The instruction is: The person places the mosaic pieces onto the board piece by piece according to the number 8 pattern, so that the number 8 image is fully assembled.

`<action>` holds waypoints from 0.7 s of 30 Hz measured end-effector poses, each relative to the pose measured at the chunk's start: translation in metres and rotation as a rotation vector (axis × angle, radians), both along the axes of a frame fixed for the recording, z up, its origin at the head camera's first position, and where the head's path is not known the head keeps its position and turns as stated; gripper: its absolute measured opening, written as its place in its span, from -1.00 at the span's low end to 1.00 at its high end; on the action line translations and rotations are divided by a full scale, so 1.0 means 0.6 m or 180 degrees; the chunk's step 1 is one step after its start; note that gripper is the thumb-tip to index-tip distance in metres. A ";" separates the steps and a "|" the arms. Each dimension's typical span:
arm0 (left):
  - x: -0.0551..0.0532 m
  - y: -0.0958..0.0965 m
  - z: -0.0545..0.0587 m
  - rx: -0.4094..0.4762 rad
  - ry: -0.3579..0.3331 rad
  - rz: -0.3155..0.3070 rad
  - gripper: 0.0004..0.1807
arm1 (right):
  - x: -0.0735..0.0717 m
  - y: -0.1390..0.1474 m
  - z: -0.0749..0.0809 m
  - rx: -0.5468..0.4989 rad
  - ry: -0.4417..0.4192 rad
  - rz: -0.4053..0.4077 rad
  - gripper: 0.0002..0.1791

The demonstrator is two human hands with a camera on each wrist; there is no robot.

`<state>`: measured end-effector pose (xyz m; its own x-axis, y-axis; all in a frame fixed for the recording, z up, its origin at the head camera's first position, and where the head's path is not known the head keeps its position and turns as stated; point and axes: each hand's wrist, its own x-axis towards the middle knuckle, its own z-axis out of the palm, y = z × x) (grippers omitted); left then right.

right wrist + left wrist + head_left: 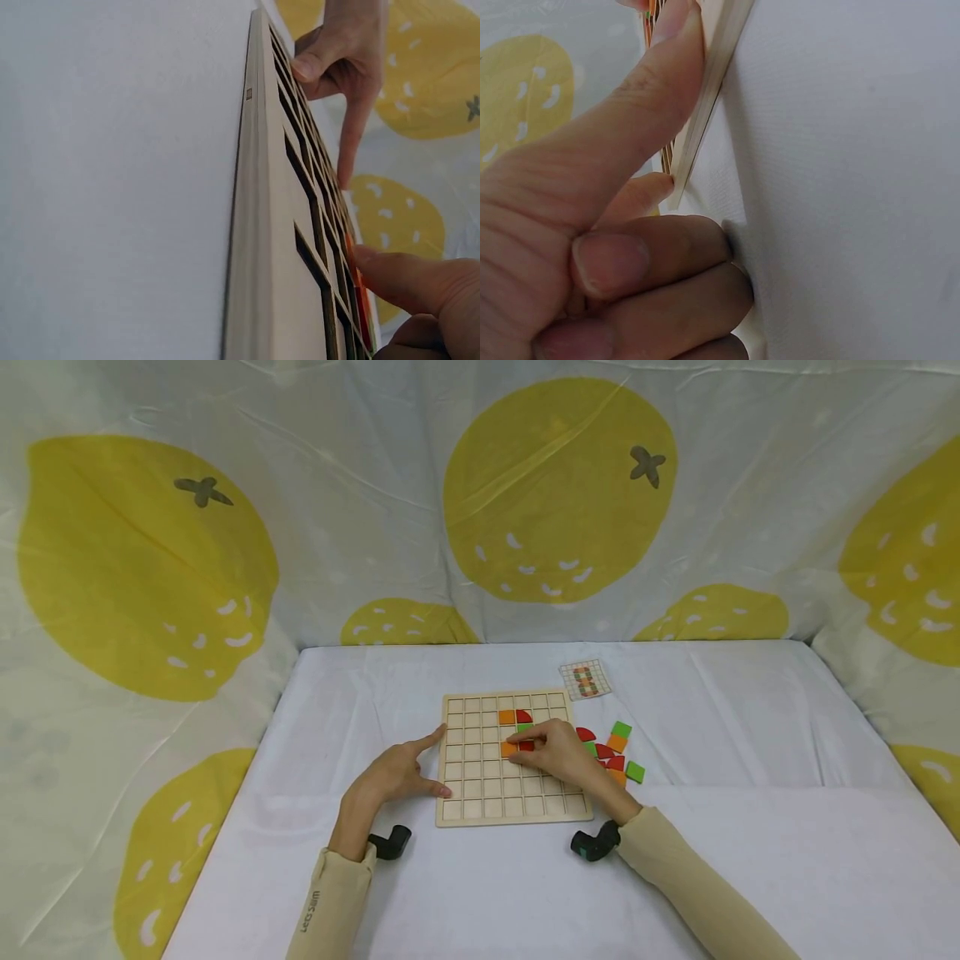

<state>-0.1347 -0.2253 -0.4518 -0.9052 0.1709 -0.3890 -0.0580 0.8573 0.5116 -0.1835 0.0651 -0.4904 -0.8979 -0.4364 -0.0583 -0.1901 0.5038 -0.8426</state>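
Note:
A wooden grid board (471,790) lies on the white cloth. An orange square tile (507,717), a red quarter-round tile (523,717) and a green tile (524,727) sit in its upper cells. My right hand (558,752) reaches over the board, thumb and index finger at opposite sides of another orange tile (507,749); a red tile (527,746) beside it is partly hidden by the fingers. At the board's left edge, my left hand (395,772) rests with thumb and index finger spread along the rim, its other fingers curled under, as the left wrist view shows.
Right of the board lies a loose group of red, green and orange tiles (617,743), partly behind the right hand. A small pattern card (585,679) sits beyond the board's upper right corner. A lemon-print cloth (375,527) hangs behind the table.

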 end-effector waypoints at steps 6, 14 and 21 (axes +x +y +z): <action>0.001 -0.002 -0.001 0.0061 0.0032 -0.0028 0.23 | 0.007 0.013 0.010 -0.0079 -0.0048 -0.0155 -0.73; 0.000 -0.002 -0.001 0.0067 0.0048 -0.0024 0.24 | 0.009 0.092 0.024 -0.0007 0.0095 -0.0364 -0.70; 0.002 -0.002 0.000 0.0055 0.0034 -0.0017 0.23 | 0.010 0.170 0.025 0.0213 0.0027 -0.0583 -0.67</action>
<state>-0.1335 -0.2267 -0.4519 -0.9083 0.1825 -0.3764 -0.0478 0.8487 0.5267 -0.1777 0.1668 -0.4756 -0.9625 -0.2610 -0.0737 -0.0972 0.5854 -0.8049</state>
